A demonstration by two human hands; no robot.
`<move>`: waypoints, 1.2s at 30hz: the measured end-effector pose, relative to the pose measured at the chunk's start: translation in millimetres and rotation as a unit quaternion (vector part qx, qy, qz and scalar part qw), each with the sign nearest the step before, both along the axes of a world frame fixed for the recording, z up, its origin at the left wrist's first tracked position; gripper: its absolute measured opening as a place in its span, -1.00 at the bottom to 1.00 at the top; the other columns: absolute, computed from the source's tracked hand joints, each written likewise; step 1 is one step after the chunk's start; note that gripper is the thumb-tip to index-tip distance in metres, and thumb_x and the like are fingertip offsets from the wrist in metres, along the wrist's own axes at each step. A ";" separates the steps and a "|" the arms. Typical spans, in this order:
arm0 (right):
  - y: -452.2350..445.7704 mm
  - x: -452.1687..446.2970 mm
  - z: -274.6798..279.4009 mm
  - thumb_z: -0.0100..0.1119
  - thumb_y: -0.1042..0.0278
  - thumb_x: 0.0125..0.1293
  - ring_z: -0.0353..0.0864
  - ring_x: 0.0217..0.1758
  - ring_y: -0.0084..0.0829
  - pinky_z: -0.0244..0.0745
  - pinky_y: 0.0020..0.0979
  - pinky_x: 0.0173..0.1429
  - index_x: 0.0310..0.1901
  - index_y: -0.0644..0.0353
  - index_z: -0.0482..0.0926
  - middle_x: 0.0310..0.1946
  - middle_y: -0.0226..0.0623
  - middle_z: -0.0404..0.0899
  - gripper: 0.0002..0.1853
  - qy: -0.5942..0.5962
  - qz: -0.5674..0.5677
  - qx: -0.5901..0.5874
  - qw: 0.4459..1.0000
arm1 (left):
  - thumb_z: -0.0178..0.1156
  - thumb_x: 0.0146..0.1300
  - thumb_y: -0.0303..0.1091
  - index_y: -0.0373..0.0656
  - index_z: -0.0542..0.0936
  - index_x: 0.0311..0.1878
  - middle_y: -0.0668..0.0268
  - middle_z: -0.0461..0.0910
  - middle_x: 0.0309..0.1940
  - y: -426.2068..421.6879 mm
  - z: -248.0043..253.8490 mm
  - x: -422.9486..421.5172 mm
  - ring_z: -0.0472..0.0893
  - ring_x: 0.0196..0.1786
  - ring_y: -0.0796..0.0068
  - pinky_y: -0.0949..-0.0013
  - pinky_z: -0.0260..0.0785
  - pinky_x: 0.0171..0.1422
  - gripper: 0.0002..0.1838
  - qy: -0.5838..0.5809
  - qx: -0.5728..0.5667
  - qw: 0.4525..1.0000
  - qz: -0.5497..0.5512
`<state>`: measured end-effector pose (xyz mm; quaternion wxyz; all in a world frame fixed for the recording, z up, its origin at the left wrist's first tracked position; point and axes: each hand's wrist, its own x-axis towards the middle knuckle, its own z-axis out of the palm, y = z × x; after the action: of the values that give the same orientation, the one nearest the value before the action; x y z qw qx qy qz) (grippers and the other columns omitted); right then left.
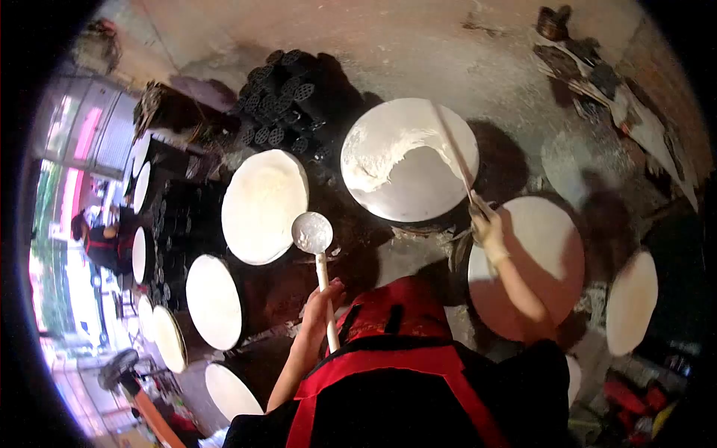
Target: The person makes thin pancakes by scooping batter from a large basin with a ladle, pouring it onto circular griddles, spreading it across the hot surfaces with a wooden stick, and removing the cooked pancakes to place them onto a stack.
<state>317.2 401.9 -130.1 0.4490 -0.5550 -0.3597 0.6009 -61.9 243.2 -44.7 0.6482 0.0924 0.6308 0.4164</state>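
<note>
My left hand (317,305) is wrapped round the pale handle of a ladle (312,233). The ladle's round bowl has white residue in it and hangs beside the edge of a pale round disc (263,205). In my right hand (488,230) is a long, thin wooden spreader (452,142), gripped near its lower end. It lies across the right side of a round griddle (422,190). White batter (381,153) forms a ragged arc over the griddle's upper and left part, reaching toward the spreader.
Another round griddle (526,261) sits under my right forearm, with a pale disc (633,302) farther right. Black honeycomb briquettes (276,97) are piled behind. More pale discs (213,302) stand at left. Another person (103,243) is near the bright opening.
</note>
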 end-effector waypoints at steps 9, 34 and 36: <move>-162.8 -47.6 37.8 0.11 0.38 0.28 0.29 -0.70 -0.72 0.14 -0.60 -0.67 0.15 0.23 0.42 -0.65 -0.49 0.42 -0.61 -0.078 0.156 -0.080 0.981 | 0.14 0.22 -0.42 -0.33 0.42 0.07 0.28 0.53 -0.15 -8.0 -8.2 -81.3 0.54 -0.08 0.48 0.45 0.38 0.08 -0.64 0.027 0.051 0.993 -0.107; -102.0 -338.7 -19.9 -0.11 0.18 0.39 0.24 -0.73 -0.60 0.17 -0.59 -0.72 -0.16 0.01 0.34 -0.59 -0.50 0.35 -0.86 0.076 -0.216 -0.118 0.966 | 0.13 0.23 -0.43 -0.41 0.30 0.19 0.36 0.49 -0.31 -147.4 -29.2 -206.2 0.48 -0.23 0.62 0.57 0.28 -0.09 -0.51 -0.037 0.091 0.995 0.032; -112.9 -298.5 -6.8 -0.12 0.07 0.38 0.25 -0.72 -0.59 0.17 -0.59 -0.71 -0.21 0.05 0.37 -0.57 -0.48 0.38 -0.77 0.110 -0.218 -0.083 0.966 | 0.12 0.22 -0.43 -0.42 0.30 0.18 0.35 0.50 -0.29 -141.2 -21.5 -196.6 0.49 -0.22 0.60 0.57 0.29 -0.07 -0.51 -0.029 0.092 0.995 0.025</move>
<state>18.7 289.1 -136.9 0.5583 -0.5859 -0.1268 0.5735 -258.5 102.0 -66.2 0.6440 0.1243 0.5730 0.4914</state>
